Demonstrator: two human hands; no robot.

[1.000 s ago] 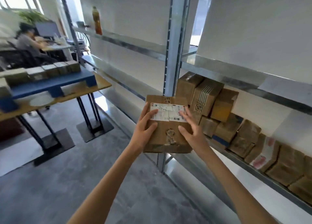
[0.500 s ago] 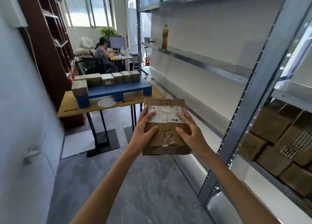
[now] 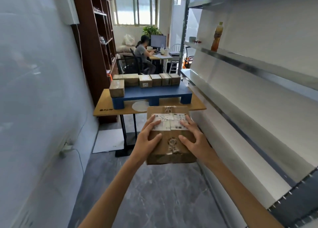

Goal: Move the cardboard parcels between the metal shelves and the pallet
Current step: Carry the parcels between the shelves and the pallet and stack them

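Hands hold a brown box [image 3: 170, 136] up in the air over the grey floor [image 3: 154, 193]. The left hand [image 3: 148, 138] grips its left side and the right hand [image 3: 194, 138] grips its right side. On each hand the fingers are spread apart and bent over the top of the box, with the thumb lying across the top too. Some fingertips rest on the white label [image 3: 169, 122]. The box is not on a shelf and not on the pallet. Just beside it on the right run the metal shelves [image 3: 240, 59], and the near parts are bare. Past the box stands a wooden table [image 3: 106, 107] with a blue pallet [image 3: 154, 92] on it. A row of boxes [image 3: 155, 80] sits along the back of the pallet, and one more sits at its front left corner. Farther along, a bottle [image 3: 217, 37] stands upright on a shelf. On the left is a brown bookcase [image 3: 96, 38]. At the far end a person [image 3: 141, 50] sits at a desk with a screen [image 3: 158, 41], and a green plant [image 3: 152, 30] is behind it.
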